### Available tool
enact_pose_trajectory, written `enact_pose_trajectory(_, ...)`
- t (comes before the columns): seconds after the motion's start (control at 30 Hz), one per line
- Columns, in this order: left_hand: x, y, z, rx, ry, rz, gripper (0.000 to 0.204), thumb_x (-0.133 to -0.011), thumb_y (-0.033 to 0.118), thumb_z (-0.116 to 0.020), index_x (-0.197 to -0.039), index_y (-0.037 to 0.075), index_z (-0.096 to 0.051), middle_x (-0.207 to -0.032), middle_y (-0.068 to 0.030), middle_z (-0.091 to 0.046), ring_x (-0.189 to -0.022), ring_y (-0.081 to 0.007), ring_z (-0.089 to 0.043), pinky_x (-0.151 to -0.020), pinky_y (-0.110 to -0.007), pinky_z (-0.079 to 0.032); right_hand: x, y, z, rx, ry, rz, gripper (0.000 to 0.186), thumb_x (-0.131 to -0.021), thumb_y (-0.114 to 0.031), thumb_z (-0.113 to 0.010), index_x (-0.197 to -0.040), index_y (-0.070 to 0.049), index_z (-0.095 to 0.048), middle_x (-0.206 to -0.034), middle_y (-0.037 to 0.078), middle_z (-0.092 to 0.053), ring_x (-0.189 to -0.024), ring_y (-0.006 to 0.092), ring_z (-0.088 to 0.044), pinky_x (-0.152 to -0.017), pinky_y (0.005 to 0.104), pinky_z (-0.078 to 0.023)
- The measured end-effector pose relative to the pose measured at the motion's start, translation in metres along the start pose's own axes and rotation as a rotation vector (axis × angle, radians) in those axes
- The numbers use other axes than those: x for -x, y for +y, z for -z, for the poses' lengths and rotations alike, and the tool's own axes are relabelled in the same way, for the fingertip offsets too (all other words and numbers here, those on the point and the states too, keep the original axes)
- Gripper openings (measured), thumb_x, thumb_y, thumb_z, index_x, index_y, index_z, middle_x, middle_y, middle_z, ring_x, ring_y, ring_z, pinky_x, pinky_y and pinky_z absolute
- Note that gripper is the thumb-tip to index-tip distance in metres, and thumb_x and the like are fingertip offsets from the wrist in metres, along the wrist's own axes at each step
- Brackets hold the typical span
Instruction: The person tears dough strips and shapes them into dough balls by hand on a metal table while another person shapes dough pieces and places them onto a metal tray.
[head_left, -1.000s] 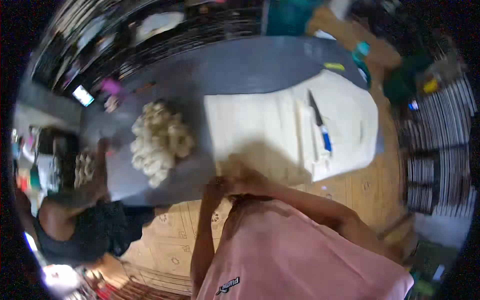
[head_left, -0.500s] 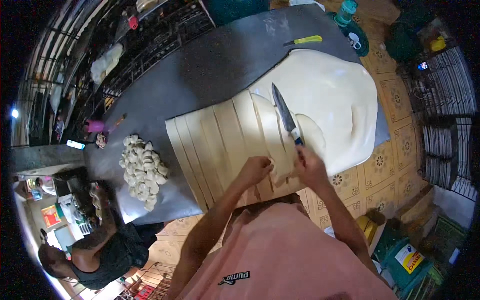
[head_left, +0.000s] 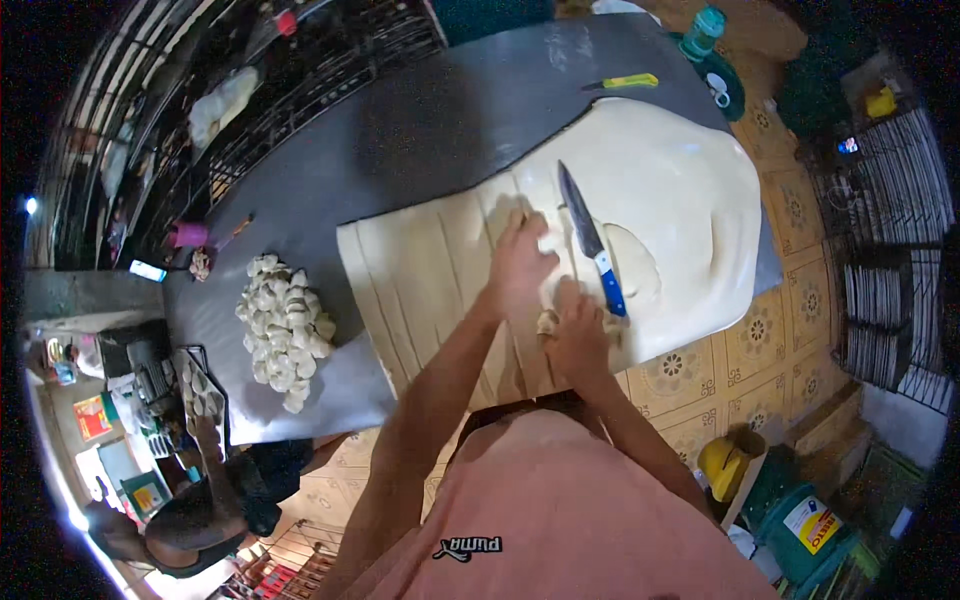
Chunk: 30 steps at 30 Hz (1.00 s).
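A large sheet of pale dough point(head_left: 690, 190) covers the right part of the dark metal table, its left half cut into long strips point(head_left: 415, 280). My left hand point(head_left: 522, 262) is over the middle strips, its fingers bent and smeared by motion. Nearer to me, my right hand point(head_left: 580, 335) is closed around the near end of a loose, bunched dough strip point(head_left: 548, 320). A knife point(head_left: 592, 240) with a blue and white handle lies on the sheet, just right of both hands, with its blade pointing away from me.
A heap of dough pieces point(head_left: 285, 335) sits left of the strips. A yellow-handled knife point(head_left: 628, 81) lies at the far side of the table point(head_left: 420, 130). At lower left, a person point(head_left: 205, 500) reaches to a tray of dough pieces point(head_left: 203, 390). Racks point(head_left: 895, 310) stand at right.
My right hand has let go of the knife, which now lies on the dough, and has moved left to the strip. My left hand has moved farther away along the strips.
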<state>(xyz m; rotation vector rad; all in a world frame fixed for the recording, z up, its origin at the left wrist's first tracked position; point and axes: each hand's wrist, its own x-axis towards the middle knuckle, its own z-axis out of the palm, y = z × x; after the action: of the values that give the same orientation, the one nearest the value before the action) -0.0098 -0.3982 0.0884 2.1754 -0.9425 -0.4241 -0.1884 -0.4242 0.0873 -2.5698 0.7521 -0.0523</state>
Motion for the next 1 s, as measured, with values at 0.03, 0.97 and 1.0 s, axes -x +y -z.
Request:
enact_pose_trajectory(0.03,0.028,-0.001,0.009,0.083,-0.025,-0.003,0.042,-0.072,0.009,-0.067,-0.111,0.005,-0.054,-0.095,-0.0169,-0.055,-0.092,-0.0309,-0.062,-0.081,-0.041,-0.052,0.001,-0.005,-0.001,0.064,-0.029,-0.066,0.082,-0.080,-0.023,-0.068,-0.145,0.001,-0.026,-0.117,0.025,-0.046,-0.102,0.0363,-0.052,-0.082,0.0400,-0.049)
enact_pose_trajectory(0.97,0.443,-0.221,0.173,-0.409,0.411,0.362,0.064,-0.086,0.029,-0.058,-0.145,0.016,-0.038,-0.150,-0.0182,-0.032,-0.138,-0.0425,-0.028,-0.110,-0.055,-0.026,0.106,-0.304,-0.166,0.070,-0.313,0.901,0.066,-0.089,-0.019,-0.059,-0.146,-0.002,-0.031,-0.155,0.018,-0.024,-0.141,0.0380,-0.025,-0.116,0.0570,-0.014)
enact_pose_trajectory(1.0,0.437,-0.216,0.175,-0.491,0.322,0.355,0.065,-0.087,0.034,-0.058,-0.147,0.017,-0.037,-0.152,-0.0163,-0.031,-0.140,-0.0417,-0.026,-0.112,-0.055,-0.023,0.101,-0.301,-0.170,0.095,-0.380,0.941,0.070,-0.089,-0.025,-0.060,-0.148,-0.003,-0.028,-0.155,0.019,-0.023,-0.142,0.0381,-0.024,-0.116,0.0571,-0.013)
